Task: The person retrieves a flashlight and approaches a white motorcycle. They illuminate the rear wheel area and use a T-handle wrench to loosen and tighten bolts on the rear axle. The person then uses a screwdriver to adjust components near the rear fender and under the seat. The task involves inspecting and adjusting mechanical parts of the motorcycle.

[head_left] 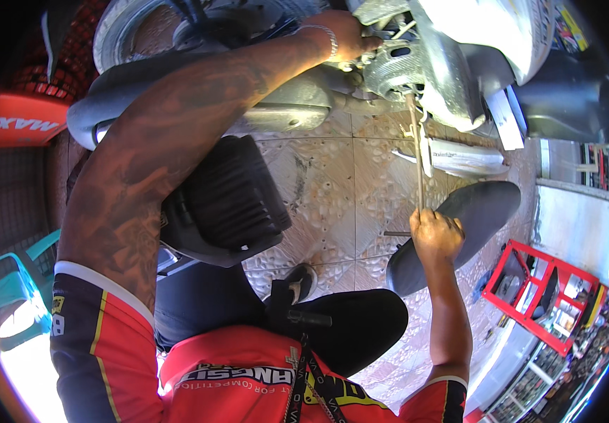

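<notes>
"When you looked, where was the long T-handled wrench?"

"At two o'clock; its shaft ran from the dark housing of the motorbike down to the right hand."

"And those fingers?"

"They were curled tight around its lower end."

"The left hand?"

"That was just past twelve, beside the housing; its fingers were partly hidden, so I couldn't tell whether they gripped anything."

"Farther out?"

"A black seat lay near three, a red frame near four, a teal chair past eight."
</notes>
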Demonstrator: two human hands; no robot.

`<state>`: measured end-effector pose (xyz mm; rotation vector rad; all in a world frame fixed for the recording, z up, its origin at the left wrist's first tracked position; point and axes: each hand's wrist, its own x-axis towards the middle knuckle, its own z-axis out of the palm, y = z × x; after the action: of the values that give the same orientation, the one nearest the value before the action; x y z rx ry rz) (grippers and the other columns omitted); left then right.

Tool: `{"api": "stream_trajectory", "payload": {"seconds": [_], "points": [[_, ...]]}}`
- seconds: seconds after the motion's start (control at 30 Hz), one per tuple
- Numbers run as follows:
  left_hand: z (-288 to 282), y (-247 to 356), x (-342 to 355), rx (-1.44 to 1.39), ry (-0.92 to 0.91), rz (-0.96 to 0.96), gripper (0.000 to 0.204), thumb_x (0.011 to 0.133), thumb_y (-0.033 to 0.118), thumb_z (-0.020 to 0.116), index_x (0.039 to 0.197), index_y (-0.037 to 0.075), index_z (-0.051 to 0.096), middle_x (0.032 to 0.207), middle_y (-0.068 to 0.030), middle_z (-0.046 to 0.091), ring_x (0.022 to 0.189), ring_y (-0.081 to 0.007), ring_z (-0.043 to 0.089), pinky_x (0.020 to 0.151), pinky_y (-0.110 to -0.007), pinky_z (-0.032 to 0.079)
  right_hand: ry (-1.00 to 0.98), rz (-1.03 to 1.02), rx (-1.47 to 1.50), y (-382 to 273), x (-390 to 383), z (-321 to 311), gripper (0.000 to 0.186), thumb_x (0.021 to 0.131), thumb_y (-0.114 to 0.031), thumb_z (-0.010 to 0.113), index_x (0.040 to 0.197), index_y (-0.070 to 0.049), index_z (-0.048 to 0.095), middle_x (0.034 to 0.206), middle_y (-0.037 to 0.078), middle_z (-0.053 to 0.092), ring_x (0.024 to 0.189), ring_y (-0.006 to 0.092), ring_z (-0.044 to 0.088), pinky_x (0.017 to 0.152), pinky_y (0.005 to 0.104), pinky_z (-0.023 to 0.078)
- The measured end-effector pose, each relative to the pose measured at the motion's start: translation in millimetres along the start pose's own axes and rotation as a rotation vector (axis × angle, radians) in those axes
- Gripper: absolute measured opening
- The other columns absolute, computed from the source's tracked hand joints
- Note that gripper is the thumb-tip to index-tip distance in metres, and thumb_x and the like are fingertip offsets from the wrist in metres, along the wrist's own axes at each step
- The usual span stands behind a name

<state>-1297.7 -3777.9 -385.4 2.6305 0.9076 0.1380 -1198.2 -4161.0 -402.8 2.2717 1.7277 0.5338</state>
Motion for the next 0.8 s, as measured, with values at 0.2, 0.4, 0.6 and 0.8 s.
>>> {"api": "stream_trajectory", "payload": {"seconds": [0.2,0.4,0.6,0.8], "points": [[2.2,0.2,2.6,0.051,-0.054,0.060,0.052,0.093,0.054,0.054,0.116,0.010,0.065,0.108,-0.0131,0.070,0.101,-0.0327,0.067,0.088,-0.043,0.052,0.021,0.010,0.032,1.3,-0.6,8.5,0.030,0.081,-0.030,0.068,0.058,-0.013,0.061,0.058,0.006,0.063,0.053,0.0270,0.062,0.056,0.0407,0.048],[-8.4,1.2,-4.8,0.350,-0.172,0.297,0.051,0.091,0.040,0.064,0.137,0.020,0.053,0.115,-0.0107,0.068,0.106,-0.0305,0.065,0.088,-0.042,0.052,0.048,-0.016,0.054,3.6,-1.2,11.8,0.031,0.081,-0.030,0.069,0.057,-0.013,0.060,0.056,0.007,0.061,0.051,0.0281,0.060,0.055,0.0413,0.047],[-6.7,1.8,-6.7,0.381,-0.158,0.251,0.061,0.087,0.035,0.069,0.141,0.019,0.047,0.120,-0.0080,0.066,0.109,-0.0285,0.063,0.091,-0.039,0.052,0.087,-0.028,0.070,3.5,-0.3,12.4,0.033,0.081,-0.028,0.071,0.055,-0.012,0.058,0.054,0.008,0.060,0.048,0.0289,0.059,0.052,0.0420,0.046],[-8.7,5.2,-2.6,0.340,-0.223,0.214,0.068,0.090,0.033,0.067,0.149,0.019,0.036,0.129,-0.0106,0.061,0.114,-0.0292,0.060,0.095,-0.037,0.050,0.098,-0.028,0.072,4.0,-0.3,13.0,0.034,0.080,-0.028,0.072,0.054,-0.012,0.057,0.053,0.008,0.059,0.047,0.0285,0.058,0.051,0.0415,0.046]]}}
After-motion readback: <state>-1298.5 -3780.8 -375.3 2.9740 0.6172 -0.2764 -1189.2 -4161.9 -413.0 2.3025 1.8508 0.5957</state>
